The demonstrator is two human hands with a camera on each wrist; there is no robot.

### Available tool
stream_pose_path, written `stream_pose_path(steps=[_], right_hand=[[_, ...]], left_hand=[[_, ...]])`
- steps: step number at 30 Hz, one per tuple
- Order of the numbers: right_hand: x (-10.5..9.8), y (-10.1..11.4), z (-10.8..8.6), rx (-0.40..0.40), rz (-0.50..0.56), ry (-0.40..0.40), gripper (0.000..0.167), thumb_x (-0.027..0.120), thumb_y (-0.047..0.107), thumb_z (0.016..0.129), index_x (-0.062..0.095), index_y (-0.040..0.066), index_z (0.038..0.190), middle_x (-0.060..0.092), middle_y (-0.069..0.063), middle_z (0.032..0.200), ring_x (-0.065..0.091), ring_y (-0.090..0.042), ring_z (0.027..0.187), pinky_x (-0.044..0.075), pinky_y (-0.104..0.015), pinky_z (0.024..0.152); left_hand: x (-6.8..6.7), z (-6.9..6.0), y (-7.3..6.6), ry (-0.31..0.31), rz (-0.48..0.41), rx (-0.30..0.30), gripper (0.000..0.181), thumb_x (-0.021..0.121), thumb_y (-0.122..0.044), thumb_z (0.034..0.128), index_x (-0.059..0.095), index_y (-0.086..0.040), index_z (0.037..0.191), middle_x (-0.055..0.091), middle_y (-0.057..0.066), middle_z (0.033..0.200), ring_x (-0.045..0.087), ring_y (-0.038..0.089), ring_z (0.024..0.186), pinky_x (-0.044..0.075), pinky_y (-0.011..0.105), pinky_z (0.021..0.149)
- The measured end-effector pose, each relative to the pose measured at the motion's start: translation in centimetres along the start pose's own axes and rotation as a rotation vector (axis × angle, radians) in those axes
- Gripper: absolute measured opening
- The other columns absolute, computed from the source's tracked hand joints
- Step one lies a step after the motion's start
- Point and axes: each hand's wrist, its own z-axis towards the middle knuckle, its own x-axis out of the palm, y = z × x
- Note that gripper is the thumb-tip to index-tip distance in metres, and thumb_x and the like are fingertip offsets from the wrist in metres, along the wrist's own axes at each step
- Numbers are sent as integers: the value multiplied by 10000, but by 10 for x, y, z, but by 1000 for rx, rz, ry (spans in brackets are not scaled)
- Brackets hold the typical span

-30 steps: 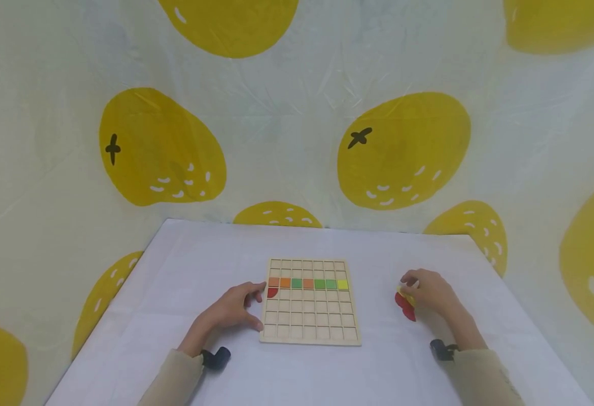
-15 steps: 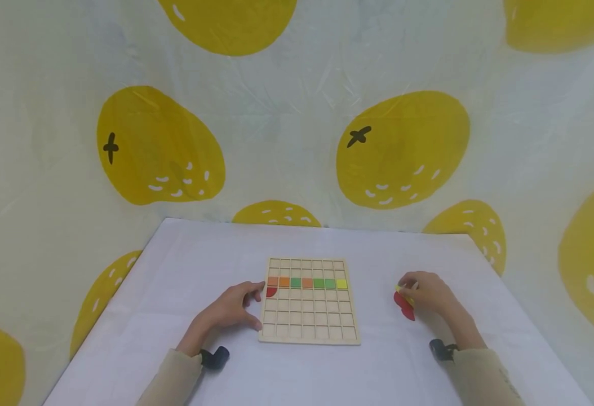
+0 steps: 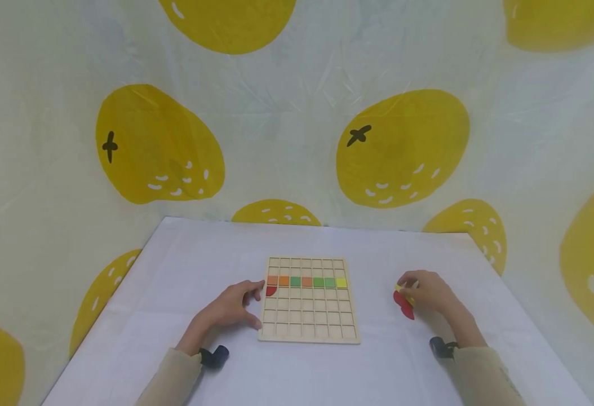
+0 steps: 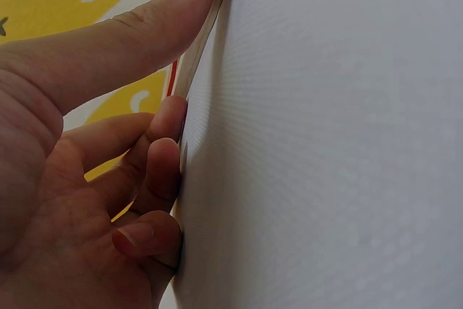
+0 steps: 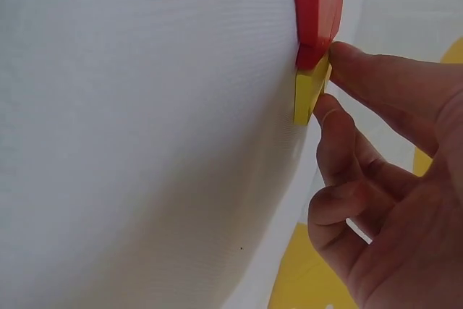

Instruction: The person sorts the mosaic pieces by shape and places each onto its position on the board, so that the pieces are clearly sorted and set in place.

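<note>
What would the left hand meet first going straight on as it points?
The wooden grid board: its left edge lies right at the left hand, which appears to touch it.

a pale, faintly wrinkled sheet (image 3: 282, 141) filled the top and both sides of the head view, patterned with big yellow fruit shapes (image 3: 160, 149); two of these, left and right of upper centre, bore dark crosses (image 3: 110, 148). below, a white-covered desk (image 3: 211, 248) widened toward the bottom edge, under soft, fairly even light.
</note>
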Motion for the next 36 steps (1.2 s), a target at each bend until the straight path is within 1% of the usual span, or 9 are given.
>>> stream_pose_path(steps=[4,9,11,14,18,21,26,31,36], right_hand=[[-2,2,1,12,5,11,204,718,186,935,734,127,1129,690,-74,1025,599,-219,874,547,-374,743],[-4,7,0,-5,11,6,218,670,125,935,735,123,1143,694,-97,1076,594,-235,907,545,-388,762],[-5,9,-1,4,18,4,231,684,140,931,728,114,1157,696,-106,1097,595,-243,937,553,-414,784],[-5,9,-2,45,14,-1,279,742,213,917,717,104,1173,701,-98,1096,606,-244,954,566,-436,804],[-5,8,-1,87,-10,-7,340,794,287,888,717,92,1155,704,-78,1046,613,-237,933,569,-425,790],[-4,7,1,77,-22,-5,305,784,263,898,723,92,1144,702,-84,1030,611,-242,926,566,-428,784],[-4,4,4,47,-31,2,254,751,208,918,727,125,1157,703,-104,1063,616,-254,934,565,-441,792],[-4,6,7,42,-23,6,298,789,257,893,724,113,1146,706,-88,1059,612,-236,923,561,-436,785],[-3,7,8,43,-11,10,315,787,275,898,721,105,1155,706,-87,1076,606,-244,947,560,-456,804]], left_hand=[[0,1,0,3,-3,-4,1011,990,-274,638,522,-114,1519,585,-90,1033,479,143,947,404,263,758],[0,1,0,4,-14,0,1013,991,-271,634,523,-106,1516,584,-84,1031,478,151,948,401,271,761],[0,1,1,9,-15,6,1013,990,-274,636,521,-99,1516,580,-84,1034,476,151,949,401,271,760],[0,1,2,17,-17,4,1012,987,-284,641,518,-104,1519,573,-90,1036,476,147,948,403,271,764],[0,1,3,17,-25,0,1014,987,-287,640,517,-111,1521,573,-90,1033,479,149,952,409,280,769],[0,2,3,17,-26,-1,1015,987,-287,639,517,-110,1521,575,-90,1038,479,153,959,411,286,774],[-1,2,3,19,-22,10,1017,988,-290,636,518,-105,1519,579,-89,1046,479,154,957,409,278,774],[-2,2,4,19,-31,11,1024,987,-287,636,511,-104,1525,579,-91,1048,478,152,959,412,279,777],[-1,2,3,16,-34,14,1025,987,-283,637,510,-104,1526,580,-89,1052,479,151,959,413,279,775]])
